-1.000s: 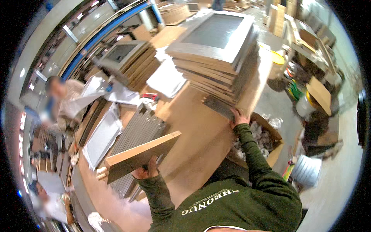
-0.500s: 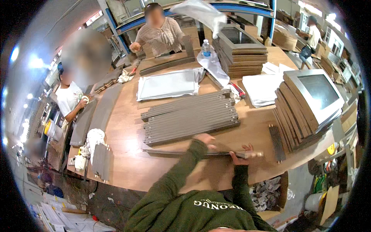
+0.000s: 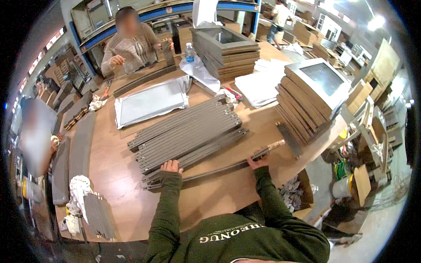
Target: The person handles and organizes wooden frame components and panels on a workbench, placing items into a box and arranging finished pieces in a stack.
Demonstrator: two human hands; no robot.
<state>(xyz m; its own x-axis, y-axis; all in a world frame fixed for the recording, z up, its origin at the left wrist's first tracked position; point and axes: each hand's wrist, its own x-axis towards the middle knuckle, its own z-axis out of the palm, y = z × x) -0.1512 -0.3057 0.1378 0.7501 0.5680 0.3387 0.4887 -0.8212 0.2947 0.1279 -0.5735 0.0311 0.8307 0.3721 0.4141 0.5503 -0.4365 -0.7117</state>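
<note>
Both hands, left hand [image 3: 171, 166] and right hand [image 3: 258, 160], are gripping a long grey strip [image 3: 210, 172] at lower centre, and should be keeping it level against the strip pile [image 3: 186, 133]

A long, thin dark-grey strip [image 3: 219, 168] with one pale wooden end lies flat across the frame's centre on the counter [image 3: 210, 201], just beside a stack of matching grey strips [image 3: 184, 133].
</note>
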